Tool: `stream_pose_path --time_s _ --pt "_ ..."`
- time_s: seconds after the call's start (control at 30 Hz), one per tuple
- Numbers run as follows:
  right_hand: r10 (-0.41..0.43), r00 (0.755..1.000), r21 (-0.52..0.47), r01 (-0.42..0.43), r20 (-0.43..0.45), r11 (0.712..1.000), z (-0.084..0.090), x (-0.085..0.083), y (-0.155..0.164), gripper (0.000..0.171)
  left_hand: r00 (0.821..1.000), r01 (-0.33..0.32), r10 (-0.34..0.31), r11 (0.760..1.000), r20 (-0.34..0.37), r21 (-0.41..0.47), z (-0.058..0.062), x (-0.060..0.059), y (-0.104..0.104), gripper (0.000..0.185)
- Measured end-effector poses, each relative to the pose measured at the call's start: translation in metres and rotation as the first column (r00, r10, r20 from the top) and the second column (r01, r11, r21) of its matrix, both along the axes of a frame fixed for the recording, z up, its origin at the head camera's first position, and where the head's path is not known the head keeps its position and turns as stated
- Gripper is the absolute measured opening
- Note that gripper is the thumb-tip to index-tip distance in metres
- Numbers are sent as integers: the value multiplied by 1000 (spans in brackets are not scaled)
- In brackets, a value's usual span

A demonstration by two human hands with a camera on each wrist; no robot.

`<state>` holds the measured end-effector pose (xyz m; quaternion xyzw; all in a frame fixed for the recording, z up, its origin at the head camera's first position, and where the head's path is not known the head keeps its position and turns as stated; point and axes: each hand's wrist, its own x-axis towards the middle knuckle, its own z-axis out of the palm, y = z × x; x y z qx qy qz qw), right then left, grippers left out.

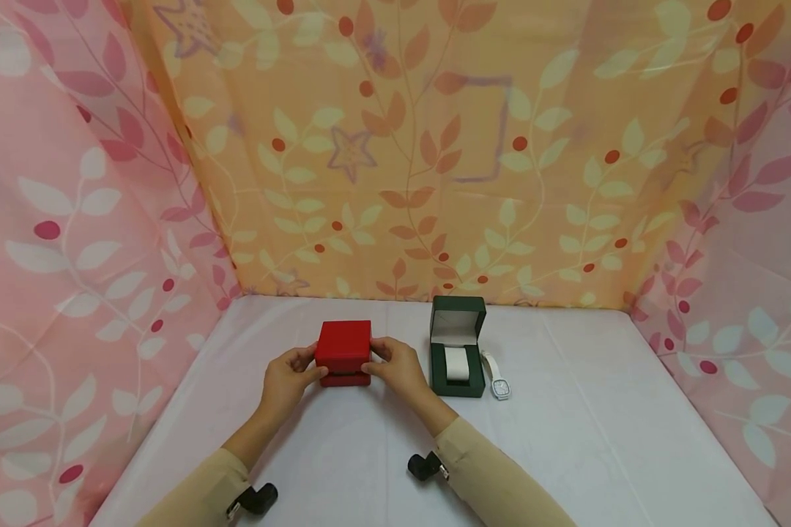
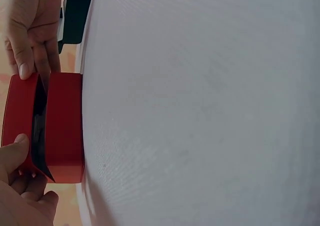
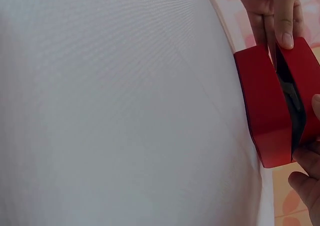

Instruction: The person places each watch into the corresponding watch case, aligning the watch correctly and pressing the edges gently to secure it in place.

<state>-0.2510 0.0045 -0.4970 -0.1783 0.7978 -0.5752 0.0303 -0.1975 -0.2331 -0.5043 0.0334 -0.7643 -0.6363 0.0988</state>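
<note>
A red box (image 1: 343, 345) stands on the white table (image 1: 567, 439), near the middle. My left hand (image 1: 311, 366) grips its left side and my right hand (image 1: 377, 357) grips its right side. In the left wrist view the red box (image 2: 62, 128) has its lid lifted a crack, a dark gap showing between lid and base. My left thumb presses the lid's edge there, and the right hand's fingers (image 2: 30, 36) hold the far side. The right wrist view shows the same red box (image 3: 267, 106) with the narrow gap, and the left hand's fingers (image 3: 275, 11) on its far edge.
An open dark green box (image 1: 458, 348) with a white cushion stands just right of my right hand. A white wristwatch (image 1: 497, 377) lies on the table beside it. Leaf-patterned cloth walls (image 1: 402, 161) close in the table on three sides.
</note>
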Motion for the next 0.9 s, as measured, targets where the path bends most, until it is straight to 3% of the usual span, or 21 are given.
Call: stream_pose_path --time_s 0.6,0.9 --pt "-8 1000 -59 9 15 998 -4 1 -4 49 1000 -3 2 996 7 84 -5 -4 3 54" --pt "-4 1000 -50 6 22 999 -3 5 -4 49 1000 -22 21 998 22 55 -4 -1 5 53"
